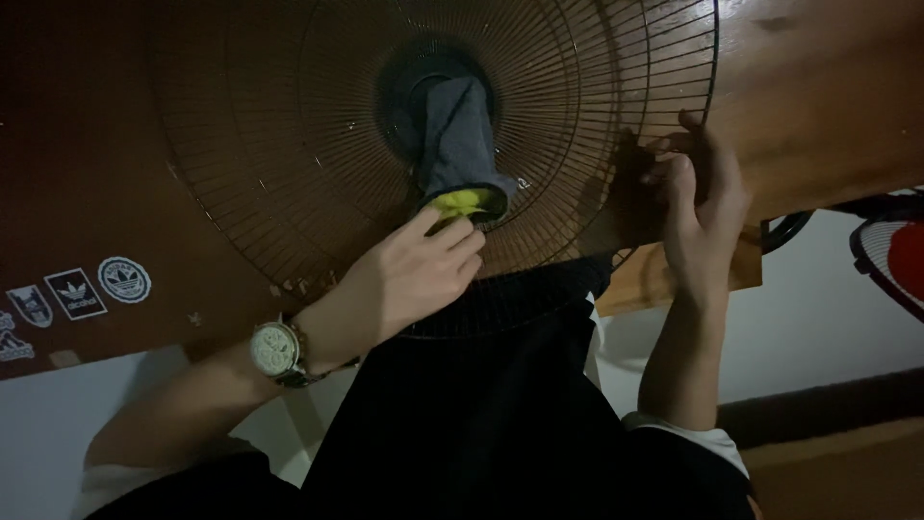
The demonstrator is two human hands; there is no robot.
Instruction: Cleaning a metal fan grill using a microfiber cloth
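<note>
Dark trousers (500, 404) filled the lower centre. Above them, the left hand (409, 279) pinched a grey and yellow cloth (460, 154) running up to the fan grille's (289, 144) hub; the right hand (703, 202) gripped its right rim.

The scene is dim and underexposed, with dull, brownish colours. The dark brown wooden table (96, 144) sinks into shadow at the upper left, while its upper right corner catches a faint warm sheen. The thin round wire fan grille (318, 193) almost dissolves into the darkness, and fine detail looks soft and grainy.
</note>
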